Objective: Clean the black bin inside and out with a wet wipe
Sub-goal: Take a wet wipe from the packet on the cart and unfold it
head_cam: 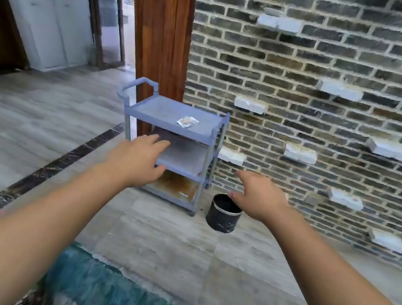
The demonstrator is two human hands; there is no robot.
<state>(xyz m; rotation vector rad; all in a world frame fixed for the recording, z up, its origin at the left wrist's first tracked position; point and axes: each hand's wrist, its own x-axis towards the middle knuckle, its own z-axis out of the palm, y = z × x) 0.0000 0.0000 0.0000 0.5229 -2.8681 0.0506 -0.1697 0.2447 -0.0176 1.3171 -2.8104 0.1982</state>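
Far left: two tall white air units (47,9) stand by the wall, next to an open doorway.
Floor: gray tiles (180,253) with a dark stripe running across them; a blue-green rug (103,291) lies at the bottom, near the person.
Left hand: the left hand (134,158) is held out in the air in front of the cart, palm down. Its fingers are spread a little and it holds nothing.
Post: a brown wooden post (160,30) stands behind the cart.
Cart: a gray-blue plastic cart (169,148) with three shelves and a handle on its left end stands against the brick wall. The bottom shelf looks rusty brown.
Packet: a small white packet (187,122) lies flat on the top shelf, toward the right side. It may be a wet wipe, but it is too blurry to be sure.
Black bin: the black bin (223,216) stands upright on the floor, just to the right of the cart's leg and near the wall. It is round, has a shiny rim and is open at the top.
Right hand: the right hand (258,196) is out in the air above the bin, palm down. Its fingers are loose and apart, and it holds nothing. It is not touching the bin.
Brick wall: a dark brick wall (335,68) fills the right side, with white bricks (340,90) sticking out here and there.
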